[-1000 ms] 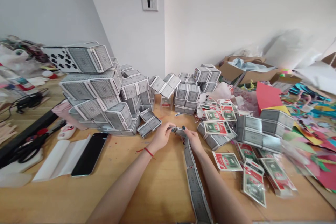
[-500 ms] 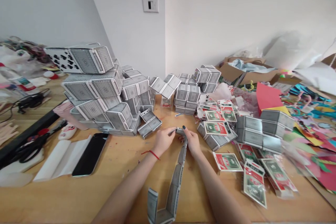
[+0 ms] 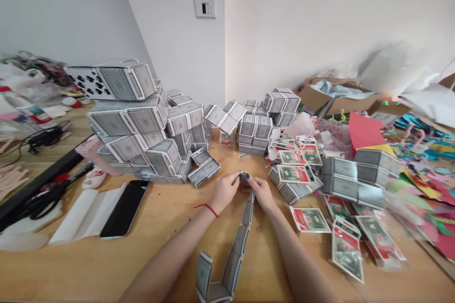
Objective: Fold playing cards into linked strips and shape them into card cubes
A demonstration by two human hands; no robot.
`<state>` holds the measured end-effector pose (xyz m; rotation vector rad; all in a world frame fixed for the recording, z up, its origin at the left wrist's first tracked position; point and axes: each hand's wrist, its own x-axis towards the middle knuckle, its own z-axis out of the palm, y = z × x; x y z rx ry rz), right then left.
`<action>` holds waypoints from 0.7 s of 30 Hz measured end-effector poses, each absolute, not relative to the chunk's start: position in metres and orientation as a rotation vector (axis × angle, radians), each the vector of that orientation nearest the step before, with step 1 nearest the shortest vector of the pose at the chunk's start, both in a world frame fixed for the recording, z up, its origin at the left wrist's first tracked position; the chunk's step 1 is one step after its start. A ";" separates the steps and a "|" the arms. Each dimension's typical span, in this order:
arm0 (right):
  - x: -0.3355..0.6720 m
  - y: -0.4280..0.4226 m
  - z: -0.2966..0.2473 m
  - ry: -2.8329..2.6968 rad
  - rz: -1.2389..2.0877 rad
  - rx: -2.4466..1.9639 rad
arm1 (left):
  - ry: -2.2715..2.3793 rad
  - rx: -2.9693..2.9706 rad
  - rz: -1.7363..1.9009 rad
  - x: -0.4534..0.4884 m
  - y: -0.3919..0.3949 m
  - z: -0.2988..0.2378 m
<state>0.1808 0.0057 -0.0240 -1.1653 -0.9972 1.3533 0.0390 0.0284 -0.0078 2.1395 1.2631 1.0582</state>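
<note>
Both hands meet at the far end of a long strip of joined playing cards (image 3: 235, 255). My left hand (image 3: 224, 191) is closed on that end, its fingers pinching a card. From the right, my right hand (image 3: 260, 193) grips the same end, its dark-nailed thumb pressed on top. Between my forearms the strip runs toward me, and its near end bends up at the left. Just beyond my left hand lies a small folded-card piece (image 3: 204, 170). My fingers partly cover the gripped cards.
At the left rises a tall stack of card blocks (image 3: 128, 123); smaller blocks (image 3: 254, 128) stand at the back. A phone (image 3: 124, 209) and black scissors (image 3: 42, 199) lie left. Red-green card boxes (image 3: 310, 220) and coloured paper (image 3: 366, 132) cover the right.
Both hands stay at the strip's far end, with only a small shift of the fingers. The strip's near end has swung slightly left. The whole view has shifted a little.
</note>
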 end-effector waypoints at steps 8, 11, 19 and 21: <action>0.181 0.005 -0.022 -1.253 1.161 -1.253 | 1.299 2.116 1.054 0.050 0.027 -0.009; 0.183 0.006 -0.025 -1.300 0.995 -1.331 | 1.298 2.087 1.038 0.053 0.023 -0.006; 0.189 0.003 -0.028 -1.162 1.122 -1.255 | 0.834 1.449 0.883 0.036 0.029 0.009; 0.187 0.001 -0.027 -1.170 1.193 -1.206 | 0.845 1.300 0.876 0.031 0.034 0.006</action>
